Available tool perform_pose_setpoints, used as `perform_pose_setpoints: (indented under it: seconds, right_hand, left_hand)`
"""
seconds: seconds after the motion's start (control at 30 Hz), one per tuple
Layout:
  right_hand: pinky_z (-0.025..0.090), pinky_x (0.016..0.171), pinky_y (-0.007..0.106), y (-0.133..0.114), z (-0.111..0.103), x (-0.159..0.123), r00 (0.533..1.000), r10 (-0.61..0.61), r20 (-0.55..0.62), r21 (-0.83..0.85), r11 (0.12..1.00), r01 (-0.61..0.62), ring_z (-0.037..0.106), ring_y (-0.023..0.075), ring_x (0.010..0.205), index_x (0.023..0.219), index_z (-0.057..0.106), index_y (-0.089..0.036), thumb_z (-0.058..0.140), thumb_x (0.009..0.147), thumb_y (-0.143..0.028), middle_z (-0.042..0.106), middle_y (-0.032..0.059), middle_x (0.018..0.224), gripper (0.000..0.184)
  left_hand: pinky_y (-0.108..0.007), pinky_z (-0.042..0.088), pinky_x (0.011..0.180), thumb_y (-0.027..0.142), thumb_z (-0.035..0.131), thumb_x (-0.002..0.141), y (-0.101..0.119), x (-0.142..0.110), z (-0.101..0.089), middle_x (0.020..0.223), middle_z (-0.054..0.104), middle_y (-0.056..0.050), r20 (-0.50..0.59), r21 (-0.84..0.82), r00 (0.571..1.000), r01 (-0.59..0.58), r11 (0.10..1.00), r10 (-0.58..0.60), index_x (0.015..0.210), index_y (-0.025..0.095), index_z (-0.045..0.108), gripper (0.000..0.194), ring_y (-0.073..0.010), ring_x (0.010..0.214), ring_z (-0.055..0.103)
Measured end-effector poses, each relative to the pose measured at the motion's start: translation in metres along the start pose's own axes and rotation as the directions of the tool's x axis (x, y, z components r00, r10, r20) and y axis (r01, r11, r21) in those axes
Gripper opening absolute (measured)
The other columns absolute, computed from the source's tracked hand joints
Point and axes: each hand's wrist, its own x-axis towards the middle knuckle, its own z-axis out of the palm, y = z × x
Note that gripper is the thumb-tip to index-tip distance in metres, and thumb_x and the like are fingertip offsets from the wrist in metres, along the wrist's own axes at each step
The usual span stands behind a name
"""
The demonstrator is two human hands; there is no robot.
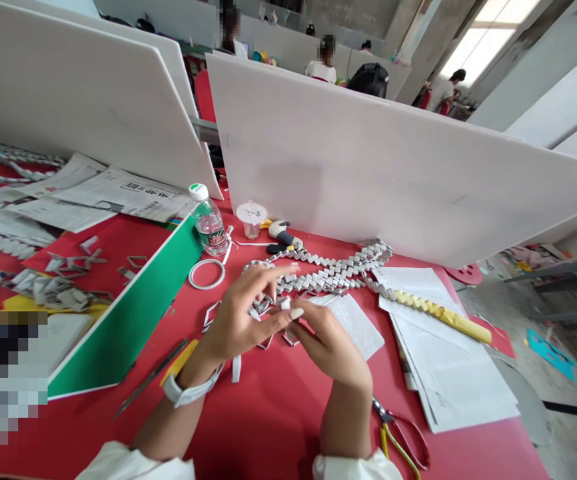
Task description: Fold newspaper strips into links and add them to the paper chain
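Both my hands meet over the red table [278, 413]. My left hand [241, 317] and my right hand [331, 347] pinch a small folded newspaper piece [284, 304] between their fingertips, fingers closed on it. Just beyond my fingers lies a long woven chain of folded paper links [336, 267], curving toward the white divider. Loose folded paper pieces [263, 341] lie under my hands. A white band is on my left wrist.
A water bottle [208, 223], a tape ring [207, 273], a small plastic cup [251, 220], a yellow woven strip [443, 313] on paper sheets [448, 373], pliers [401, 433], a green-edged board [133, 313] and white dividers [393, 167]. People sit beyond the dividers.
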Motion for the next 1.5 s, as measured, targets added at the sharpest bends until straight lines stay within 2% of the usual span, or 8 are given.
perform_pose_setpoints:
  seconds: [0.1,0.27,0.4,0.53,0.7,0.9,1.23,1.5]
  right_hand:
    - [0.054,0.065,0.026,0.004,-0.004,-0.001,0.996,0.058,0.063,0.188,0.980,-0.069,0.065,0.0130,0.067,0.096,0.071,-0.025,0.062,0.091,-0.027,0.070,-0.0016,0.078,0.010]
    - [0.053,0.059,0.025,0.011,-0.007,0.001,0.952,0.235,-0.195,0.518,0.849,-0.103,0.063,0.0119,0.062,0.085,0.070,-0.021,0.077,0.080,-0.036,0.068,-0.0008,0.072,0.017]
    - [0.051,0.062,0.022,0.011,-0.004,0.004,0.892,0.248,-0.378,0.479,0.877,-0.041,0.062,0.0102,0.067,0.083,0.071,-0.022,0.078,0.080,-0.035,0.069,-0.0013,0.075,0.015]
    - [0.054,0.068,0.023,0.009,0.000,0.003,0.859,0.209,-0.467,0.389,0.921,-0.013,0.067,0.0118,0.079,0.097,0.073,-0.024,0.079,0.079,-0.030,0.073,0.0008,0.090,0.019]
    - [0.056,0.065,0.023,0.009,-0.005,-0.002,0.882,0.169,-0.440,0.326,0.945,-0.018,0.068,0.0122,0.076,0.100,0.074,-0.025,0.078,0.080,-0.027,0.075,0.0013,0.092,0.020]
    - [0.058,0.068,0.026,0.007,-0.006,-0.002,0.864,0.142,-0.483,0.251,0.968,-0.019,0.070,0.0148,0.080,0.101,0.073,-0.024,0.077,0.081,-0.028,0.076,0.0031,0.094,0.021]
    - [0.058,0.079,0.028,0.009,-0.005,-0.002,0.877,0.015,-0.481,0.099,0.994,0.037,0.072,0.0157,0.090,0.101,0.072,-0.023,0.073,0.084,-0.022,0.076,0.0022,0.097,0.017]
    - [0.058,0.078,0.029,0.009,-0.009,-0.005,0.914,-0.008,-0.407,-0.019,1.000,0.000,0.072,0.0158,0.085,0.104,0.072,-0.024,0.072,0.085,-0.022,0.077,0.0016,0.094,0.019]
  left_hand:
    - [-0.025,0.049,0.067,0.023,0.061,0.091,-0.007,0.001,-0.006,0.078,0.066,-0.002,0.089,-0.209,0.993,-0.057,0.976,0.077,0.102,0.022,0.072,0.016,-0.0112,0.071,0.057]
    - [-0.029,0.054,0.070,0.018,0.079,0.076,-0.013,0.002,-0.010,0.075,0.073,-0.003,0.187,-0.375,0.946,-0.181,0.909,0.265,0.099,0.024,0.073,0.024,-0.0146,0.071,0.064]
    - [-0.031,0.059,0.082,0.015,0.070,0.084,-0.016,0.001,-0.013,0.097,0.078,-0.008,0.370,-0.339,0.876,-0.183,0.923,0.310,0.120,0.027,0.071,0.037,-0.0194,0.091,0.073]
    - [-0.024,0.058,0.077,0.012,0.059,0.091,-0.017,0.002,-0.013,0.102,0.074,-0.010,0.307,-0.295,0.900,-0.218,0.930,0.308,0.113,0.026,0.075,0.031,-0.0163,0.092,0.072]
    - [-0.021,0.057,0.067,0.026,0.060,0.092,-0.014,0.007,-0.009,0.095,0.070,-0.009,0.303,-0.301,0.942,-0.047,0.953,0.142,0.092,0.021,0.079,0.020,-0.0133,0.080,0.069]
    - [-0.020,0.054,0.060,0.023,0.080,0.076,-0.009,0.005,0.003,0.079,0.073,-0.005,0.171,-0.346,0.979,0.166,0.923,-0.112,0.079,0.018,0.077,0.007,-0.0129,0.071,0.068]
    - [-0.022,0.057,0.059,0.032,0.092,0.058,-0.004,0.004,0.011,0.073,0.070,-0.001,0.182,-0.373,0.854,0.519,0.769,-0.488,0.073,0.015,0.064,0.036,-0.0137,0.066,0.068]
    - [-0.016,0.055,0.054,0.029,0.091,0.059,-0.006,0.003,0.008,0.065,0.062,0.005,0.189,-0.388,0.862,0.506,0.770,-0.470,0.072,0.016,0.058,0.038,-0.0087,0.059,0.065]
